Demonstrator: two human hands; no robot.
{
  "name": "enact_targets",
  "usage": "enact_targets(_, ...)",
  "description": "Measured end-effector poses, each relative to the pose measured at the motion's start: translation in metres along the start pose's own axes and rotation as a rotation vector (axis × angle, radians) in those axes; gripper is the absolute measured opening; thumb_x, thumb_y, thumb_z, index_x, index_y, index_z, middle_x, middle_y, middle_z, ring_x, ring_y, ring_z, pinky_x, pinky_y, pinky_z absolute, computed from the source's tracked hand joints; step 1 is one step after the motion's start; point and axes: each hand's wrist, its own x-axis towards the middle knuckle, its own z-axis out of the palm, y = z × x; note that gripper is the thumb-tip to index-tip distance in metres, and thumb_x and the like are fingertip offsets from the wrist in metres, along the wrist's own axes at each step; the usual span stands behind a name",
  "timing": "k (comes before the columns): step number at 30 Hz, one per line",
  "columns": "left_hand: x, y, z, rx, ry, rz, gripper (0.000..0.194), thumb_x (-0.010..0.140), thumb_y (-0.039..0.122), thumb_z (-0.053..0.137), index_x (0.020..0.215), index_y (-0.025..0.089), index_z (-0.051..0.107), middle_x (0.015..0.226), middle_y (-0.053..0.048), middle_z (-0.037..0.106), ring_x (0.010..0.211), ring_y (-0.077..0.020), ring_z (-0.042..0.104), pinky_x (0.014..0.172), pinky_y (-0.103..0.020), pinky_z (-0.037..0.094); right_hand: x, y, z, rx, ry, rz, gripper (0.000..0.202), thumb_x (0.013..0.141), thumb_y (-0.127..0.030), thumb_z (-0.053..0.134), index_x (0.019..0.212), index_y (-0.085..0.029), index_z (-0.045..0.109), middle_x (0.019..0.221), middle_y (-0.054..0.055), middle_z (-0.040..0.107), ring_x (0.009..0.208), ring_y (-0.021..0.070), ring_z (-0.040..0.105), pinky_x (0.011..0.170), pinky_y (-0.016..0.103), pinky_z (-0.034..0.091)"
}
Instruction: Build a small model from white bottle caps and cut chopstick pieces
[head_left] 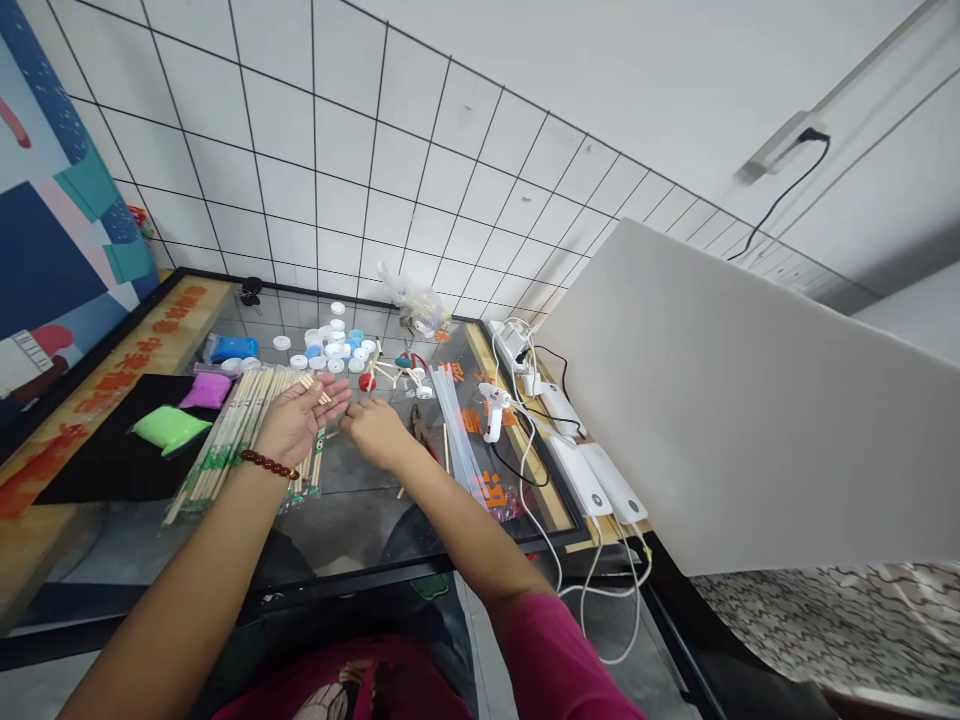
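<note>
Palm up, my left hand (296,412) holds a few short wooden sticks (319,390) under the thumb, above a row of wrapped chopsticks (225,435). My right hand (375,432) is close beside its fingertips, fingers pinched together; whatever they hold, if anything, is hidden. Just beyond the hands stands a small stick frame (384,372) with a red bottle cap (367,382) at one side. White and blue bottle caps (335,350) lie loosely grouped behind. Pliers (420,425) with red handles rest right of my right hand, partly behind the forearm.
Clear glue sticks (457,430) and a white glue gun (493,410) with cables lie at the right. White power banks (585,478) line the table's right edge. Green clay (171,428), purple clay (206,390) and blue clay (232,348) packs are left. A plastic bag (420,308) sits at the back.
</note>
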Motion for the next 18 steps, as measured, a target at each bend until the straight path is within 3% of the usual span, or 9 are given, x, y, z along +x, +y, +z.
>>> enact_targets(3, -0.001, -0.001, 0.000, 0.004, 0.006, 0.025, 0.016, 0.094, 0.010, 0.053, 0.089, 0.011, 0.069, 0.091, -0.012, 0.077, 0.087, -0.0187, 0.075, 0.084, -0.032, 0.059, -0.006, 0.012, -0.001, 0.096, 0.084, 0.221, 0.016, 0.093, -0.018, 0.055, 0.100, -0.012, 0.068, 0.102, 0.014, 0.071, 0.095, 0.0238, 0.063, 0.084, 0.036, 0.048)
enact_targets(6, -0.001, -0.006, 0.001, 0.012, -0.011, 0.008, 0.012, 0.092, 0.010, 0.058, 0.090, 0.010, 0.070, 0.092, -0.012, 0.077, 0.086, -0.0180, 0.075, 0.084, -0.031, 0.059, -0.013, 0.019, 0.000, 0.310, 0.288, 0.379, 0.020, 0.097, -0.021, 0.051, 0.107, -0.013, 0.066, 0.100, 0.011, 0.072, 0.086, 0.0199, 0.066, 0.078, 0.031, 0.049)
enact_targets(9, -0.001, -0.014, 0.002, 0.010, -0.099, -0.054, 0.008, 0.087, 0.009, 0.064, 0.089, 0.010, 0.071, 0.088, -0.011, 0.077, 0.084, -0.0174, 0.074, 0.084, -0.031, 0.059, -0.014, 0.014, 0.004, 0.653, 0.526, 0.324, 0.015, 0.095, -0.027, 0.058, 0.101, -0.018, 0.069, 0.093, 0.005, 0.074, 0.080, 0.0150, 0.067, 0.076, 0.026, 0.050)
enact_targets(11, -0.001, -0.019, 0.003, 0.013, -0.150, -0.103, 0.008, 0.087, 0.008, 0.064, 0.088, 0.009, 0.072, 0.084, -0.010, 0.076, 0.079, -0.0164, 0.073, 0.080, -0.029, 0.059, -0.013, 0.007, 0.006, 0.699, 0.588, 0.250, 0.015, 0.094, -0.026, 0.060, 0.101, -0.019, 0.071, 0.095, 0.004, 0.074, 0.083, 0.0153, 0.067, 0.079, 0.026, 0.051)
enact_targets(16, 0.001, -0.024, 0.002, 0.011, -0.142, -0.144, 0.014, 0.092, 0.010, 0.058, 0.090, 0.009, 0.071, 0.082, -0.011, 0.076, 0.072, -0.0150, 0.071, 0.073, -0.026, 0.058, -0.018, 0.007, 0.009, 0.558, 0.518, 0.166, 0.019, 0.094, -0.025, 0.062, 0.109, -0.022, 0.072, 0.102, 0.006, 0.071, 0.095, 0.0183, 0.066, 0.088, 0.030, 0.051)
enact_targets(18, 0.002, -0.023, 0.000, 0.020, -0.132, -0.156, 0.013, 0.092, 0.012, 0.059, 0.092, 0.009, 0.071, 0.086, -0.013, 0.077, 0.075, -0.0166, 0.072, 0.072, -0.027, 0.058, -0.023, 0.014, 0.008, 0.494, 0.506, 0.123, 0.033, 0.087, -0.031, 0.072, 0.118, -0.021, 0.069, 0.108, 0.008, 0.068, 0.102, 0.0220, 0.063, 0.092, 0.035, 0.050)
